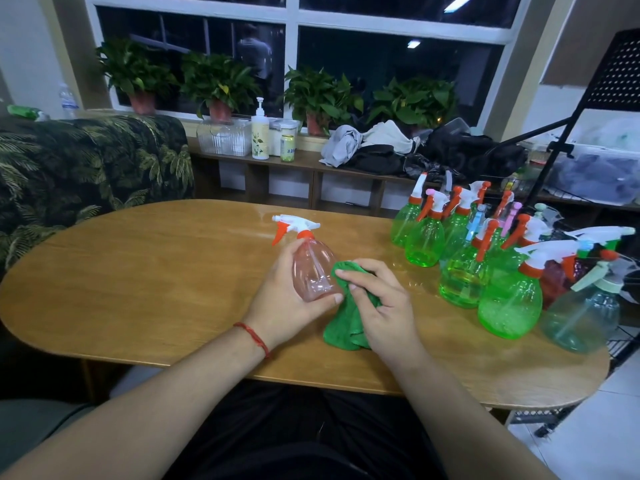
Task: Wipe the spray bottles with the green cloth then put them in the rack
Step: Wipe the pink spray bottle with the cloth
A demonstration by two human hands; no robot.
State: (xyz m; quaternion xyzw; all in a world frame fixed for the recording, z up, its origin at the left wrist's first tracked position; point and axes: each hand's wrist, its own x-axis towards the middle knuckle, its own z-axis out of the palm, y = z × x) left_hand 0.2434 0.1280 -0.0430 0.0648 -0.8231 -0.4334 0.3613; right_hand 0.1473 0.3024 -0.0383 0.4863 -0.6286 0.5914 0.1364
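My left hand [282, 299] grips a clear pink spray bottle [310, 268] with a white and orange trigger head, tilted above the middle of the wooden table [145, 289]. My right hand [382, 306] presses the green cloth [346, 332] against the bottle's right side, and the cloth hangs down onto the table. Several green spray bottles [464, 268] stand in a group at the table's right end, with a pale blue one [581, 317] and a dark red one [557, 278] nearest the edge. A black wire rack [623, 341] shows partly past the table's right edge.
A leaf-patterned sofa [86, 171] stands at the left. Behind the table a low shelf [304, 164] carries clothes, a pump bottle and a clear bin. Potted plants line the window sill. A black tripod stand [568, 133] rises at the right.
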